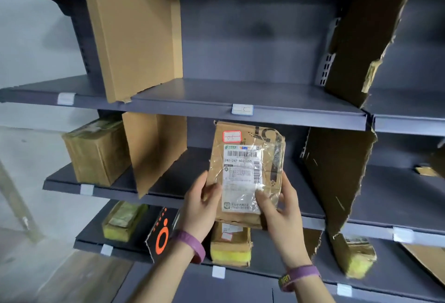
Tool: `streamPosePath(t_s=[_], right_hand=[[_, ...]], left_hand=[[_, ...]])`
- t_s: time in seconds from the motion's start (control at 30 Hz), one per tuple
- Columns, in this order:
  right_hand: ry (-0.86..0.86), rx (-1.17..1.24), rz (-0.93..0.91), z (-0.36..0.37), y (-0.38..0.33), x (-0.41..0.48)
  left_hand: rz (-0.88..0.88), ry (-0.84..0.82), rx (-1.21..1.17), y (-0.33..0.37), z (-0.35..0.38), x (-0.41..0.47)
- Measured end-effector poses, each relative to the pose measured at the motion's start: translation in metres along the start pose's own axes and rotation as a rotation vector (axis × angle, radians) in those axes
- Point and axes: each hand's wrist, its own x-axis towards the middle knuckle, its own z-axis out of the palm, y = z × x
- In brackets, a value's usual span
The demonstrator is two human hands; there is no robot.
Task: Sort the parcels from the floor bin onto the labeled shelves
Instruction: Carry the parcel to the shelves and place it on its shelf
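I hold a flat brown cardboard parcel (245, 170) upright in front of the dark shelf unit, at the height of the middle shelf (183, 196). It carries a white shipping label with barcodes and a small red-edged sticker marked with a handwritten number near its top. My left hand (201, 204) grips its lower left edge, and my right hand (280, 208) grips its lower right edge with the thumb on the label. Just above the parcel, the upper shelf (289, 109) has a white tag (242, 109) with a handwritten mark on its front lip.
Cardboard dividers (154, 148) split the shelves into bays. A taped brown box (98, 150) sits in the middle shelf's left bay. Yellow-ended parcels (231, 245) lie on the lower shelf beside a black card with an orange circle (160, 235). More white tags mark the shelf lips.
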Motion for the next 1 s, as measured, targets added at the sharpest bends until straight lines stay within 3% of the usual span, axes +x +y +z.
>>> streamPosePath(t_s=[0.23, 0.4, 0.53, 0.87, 1.0], right_hand=[[0.046, 0.005, -0.086, 0.006, -0.045, -0.028], [-0.003, 0.022, -0.205, -0.008, -0.101, -0.024], [-0.057, -0.003, -0.312, -0.008, -0.132, -0.005], [-0.073, -0.051, -0.495, -0.001, -0.164, 0.094], [-0.086, -0.115, -0.530, -0.005, -0.170, 0.130]], left_hand=[[0.053, -0.159, -0.012, 0.025, -0.035, -0.020], [0.267, -0.269, -0.130, 0.074, -0.063, -0.019], [0.422, -0.252, -0.157, 0.106, -0.073, 0.005], [0.400, -0.086, -0.270, 0.143, -0.049, 0.096], [0.330, -0.169, -0.252, 0.158, -0.050, 0.132]])
